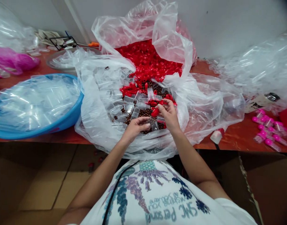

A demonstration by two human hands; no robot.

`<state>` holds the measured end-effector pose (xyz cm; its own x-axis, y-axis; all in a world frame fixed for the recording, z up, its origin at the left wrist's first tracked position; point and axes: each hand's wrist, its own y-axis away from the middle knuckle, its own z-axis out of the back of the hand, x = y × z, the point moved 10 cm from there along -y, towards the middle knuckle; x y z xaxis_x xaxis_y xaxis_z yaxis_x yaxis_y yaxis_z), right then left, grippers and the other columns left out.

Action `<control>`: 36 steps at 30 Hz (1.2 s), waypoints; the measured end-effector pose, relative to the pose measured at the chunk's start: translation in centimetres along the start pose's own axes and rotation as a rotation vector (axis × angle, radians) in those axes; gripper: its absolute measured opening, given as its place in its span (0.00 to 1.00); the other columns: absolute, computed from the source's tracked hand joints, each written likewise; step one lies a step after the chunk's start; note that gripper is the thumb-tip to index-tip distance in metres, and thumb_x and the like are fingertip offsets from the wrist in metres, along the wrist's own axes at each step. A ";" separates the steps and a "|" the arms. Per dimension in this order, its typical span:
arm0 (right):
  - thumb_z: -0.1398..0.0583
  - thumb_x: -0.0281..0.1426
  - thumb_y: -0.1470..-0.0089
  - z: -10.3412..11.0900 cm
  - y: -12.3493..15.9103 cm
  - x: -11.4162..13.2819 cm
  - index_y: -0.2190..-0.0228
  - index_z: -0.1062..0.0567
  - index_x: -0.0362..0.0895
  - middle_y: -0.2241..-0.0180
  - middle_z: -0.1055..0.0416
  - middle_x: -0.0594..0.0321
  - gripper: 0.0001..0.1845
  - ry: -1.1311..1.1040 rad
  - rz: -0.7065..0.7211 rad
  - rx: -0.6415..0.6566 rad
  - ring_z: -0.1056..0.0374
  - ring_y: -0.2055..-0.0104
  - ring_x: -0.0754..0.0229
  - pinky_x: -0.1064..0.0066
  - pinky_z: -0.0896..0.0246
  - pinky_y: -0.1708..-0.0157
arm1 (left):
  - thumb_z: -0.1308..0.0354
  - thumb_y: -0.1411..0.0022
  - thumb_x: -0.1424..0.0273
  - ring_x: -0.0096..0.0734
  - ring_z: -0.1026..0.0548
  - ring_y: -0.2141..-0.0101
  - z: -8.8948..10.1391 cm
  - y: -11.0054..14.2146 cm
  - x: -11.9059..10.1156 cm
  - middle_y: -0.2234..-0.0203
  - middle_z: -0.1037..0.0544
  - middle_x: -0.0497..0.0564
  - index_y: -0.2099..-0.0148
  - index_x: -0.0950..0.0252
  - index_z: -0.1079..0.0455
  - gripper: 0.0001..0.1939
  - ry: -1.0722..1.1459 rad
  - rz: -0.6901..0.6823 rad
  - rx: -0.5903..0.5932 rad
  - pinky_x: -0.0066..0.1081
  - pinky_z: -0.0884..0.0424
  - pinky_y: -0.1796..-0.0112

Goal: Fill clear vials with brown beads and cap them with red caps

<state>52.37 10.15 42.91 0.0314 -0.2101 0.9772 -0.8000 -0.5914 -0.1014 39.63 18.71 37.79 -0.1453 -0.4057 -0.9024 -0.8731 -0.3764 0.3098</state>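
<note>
Over the mouth of the open, translucent white plastic bag (88, 103), the right hand (169, 116) held a small, glossy red plastic cap (155, 112) in a narrow pinch. The left hand (136, 127) was narrowly closed beside a clear plastic tube (154, 125); whether it gripped it, I could not tell. Round brown beads (145, 113) lay inside the bag; a blue plastic basin (71, 120) stood left of it.

The light is soft and a bit dim. Clear plastic pieces (37, 101) in the blue basin (71, 117) have shiny white spots. It is dark under the red table (241, 136). The pink bag (17, 61), far left, looks blurry. The far right corner goes black.
</note>
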 end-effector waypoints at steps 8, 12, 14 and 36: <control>0.36 0.41 0.52 0.4 2.0 0.0 0.70 0.30 0.45 0.69 0.30 0.66 0.14 0.194 0.056 0.016 0.33 0.67 0.64 0.71 0.33 0.65 | 0.30 0.57 0.68 0.33 0.24 0.64 0.7 -0.2 -1.0 0.61 0.21 0.52 0.55 0.65 0.25 0.23 0.054 -0.096 -0.047 0.36 0.27 0.59; 0.39 0.39 0.47 -0.5 2.5 1.5 0.60 0.25 0.47 0.66 0.29 0.65 0.14 0.428 0.192 0.181 0.33 0.64 0.63 0.68 0.35 0.59 | 0.30 0.58 0.68 0.33 0.24 0.65 0.8 -0.3 -0.9 0.62 0.21 0.52 0.56 0.65 0.24 0.23 0.022 -0.092 -0.037 0.35 0.27 0.59; 0.42 0.36 0.44 -1.1 2.8 2.3 0.54 0.26 0.48 0.65 0.29 0.64 0.16 0.527 0.289 0.236 0.32 0.62 0.63 0.67 0.37 0.56 | 0.30 0.58 0.68 0.32 0.24 0.66 0.6 -0.3 -0.7 0.62 0.21 0.51 0.56 0.65 0.24 0.23 0.025 -0.079 -0.023 0.35 0.27 0.60; 0.38 0.31 0.55 -3.1 4.5 0.3 0.46 0.40 0.41 0.50 0.33 0.50 0.34 0.900 0.513 0.217 0.35 0.48 0.53 0.63 0.38 0.50 | 0.31 0.54 0.68 0.27 0.24 0.68 -1.9 -0.5 -0.3 0.67 0.22 0.50 0.59 0.66 0.35 0.21 0.119 -0.044 0.125 0.27 0.31 0.63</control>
<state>46.94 9.79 43.36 -0.8071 0.1278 0.5765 -0.4644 -0.7404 -0.4859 41.03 17.46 38.47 -0.0555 -0.4897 -0.8701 -0.9298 -0.2923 0.2238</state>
